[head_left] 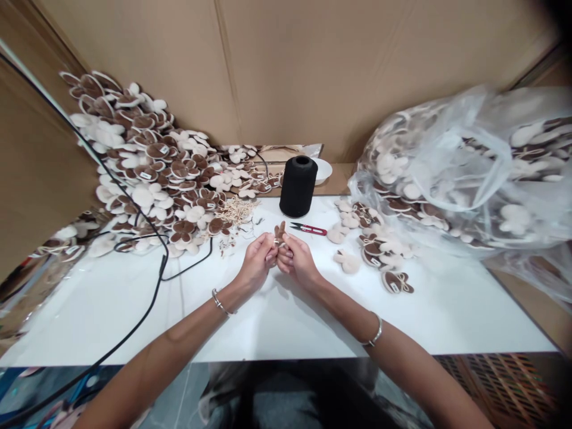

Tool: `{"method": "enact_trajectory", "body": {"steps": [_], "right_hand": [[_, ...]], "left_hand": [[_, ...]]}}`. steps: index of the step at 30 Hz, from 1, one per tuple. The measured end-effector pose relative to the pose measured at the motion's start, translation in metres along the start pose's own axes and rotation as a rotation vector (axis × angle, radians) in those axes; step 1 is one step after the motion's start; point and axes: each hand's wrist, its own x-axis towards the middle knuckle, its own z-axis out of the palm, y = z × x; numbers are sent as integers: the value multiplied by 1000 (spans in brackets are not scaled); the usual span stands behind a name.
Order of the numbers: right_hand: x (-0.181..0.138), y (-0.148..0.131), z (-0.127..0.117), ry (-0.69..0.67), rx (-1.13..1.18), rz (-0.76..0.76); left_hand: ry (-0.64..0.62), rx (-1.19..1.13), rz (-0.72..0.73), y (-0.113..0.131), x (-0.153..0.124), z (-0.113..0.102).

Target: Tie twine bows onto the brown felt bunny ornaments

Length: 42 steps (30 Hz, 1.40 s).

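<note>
Both of my hands meet above the middle of the white table, closed around one small brown plush bunny-head piece (280, 231) with its ears pointing up. My left hand (260, 253) pinches its left side, where a bit of pale cord shows. From the right, my right hand (297, 257) grips the same piece between thumb and fingers. Most of the piece is hidden by the fingers. Just beyond my hands lie red-handled thread snips (309, 229), and behind them stands a cone of black thread (298, 186).
At left rises a large pile of brown and cream plush pieces (147, 161), with pale cords (236, 210) at its foot. A black cable (154, 292) crosses the left side. Several bow-tied pieces (373, 249) lie at right, beside a clear plastic bag (460, 161) full of more.
</note>
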Motion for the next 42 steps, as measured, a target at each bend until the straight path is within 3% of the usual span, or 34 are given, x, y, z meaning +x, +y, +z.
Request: {"method": "enact_trajectory", "body": {"steps": [5, 8, 13, 16, 20, 24, 28, 29, 32, 34, 37, 42], "right_hand": [[8, -18, -15, 116, 127, -43], [11, -30, -28, 43, 10, -30], [13, -33, -42, -60, -335, 5], [13, -28, -45, -53, -485, 20], [14, -23, -48, -67, -585, 19], [16, -20, -48, -79, -612, -1], [16, -21, -46, -67, -634, -11], [16, -22, -46, -70, -645, -8], [16, -26, -46, -104, -678, -2], [16, -27, -48, -126, -679, 1], [17, -28, -52, -141, -662, -2], [20, -26, -57, -145, -682, -24]], "left_hand": [[71, 29, 161, 27, 11, -14], [33, 400, 220, 57, 16, -38], [-49, 1050, 83, 98, 19, -85], [-110, 1264, 68, 105, 21, -105], [-48, 1455, 105, 104, 24, -120], [-37, 1480, 95, 107, 22, -116], [22, 1520, 278, 104, 17, -91], [-50, 1497, 312, 100, 16, -84], [-424, 1413, 331, 79, 12, -66], [-569, 1430, 318, 65, 11, -59], [-606, 1463, 287, 53, 9, -55], [-584, 1491, 252, 55, 10, -59]]}}
